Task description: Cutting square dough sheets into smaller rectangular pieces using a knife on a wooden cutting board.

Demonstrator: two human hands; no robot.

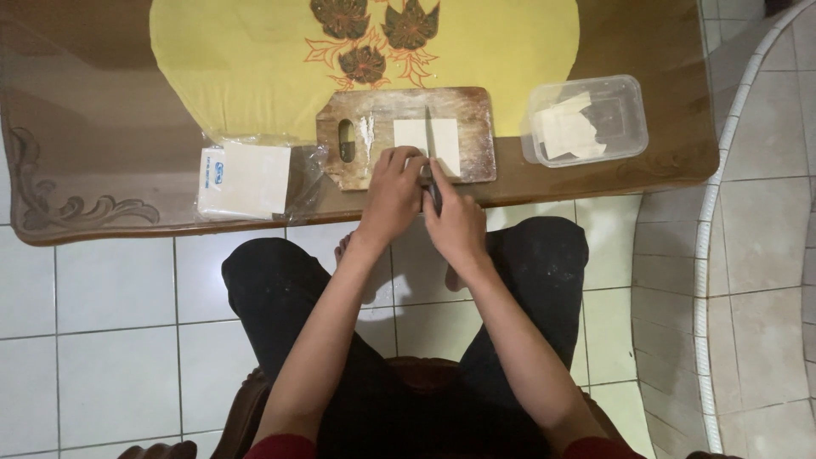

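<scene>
A wooden cutting board (pixel 459 104) lies at the table's near edge with a white square sheet (pixel 415 136) on it. My right hand (pixel 457 223) grips a knife (pixel 429 140) whose blade runs straight across the sheet, away from me. My left hand (pixel 393 194) rests just left of the blade, its fingertips pressing on the sheet's near edge.
A plastic bag with a stack of white sheets (pixel 246 178) lies left of the board. A clear plastic box (pixel 625 115) holding white pieces stands to the right. A yellow flowered mat (pixel 238 59) covers the brown table (pixel 102 153). White floor tiles surround my seated legs.
</scene>
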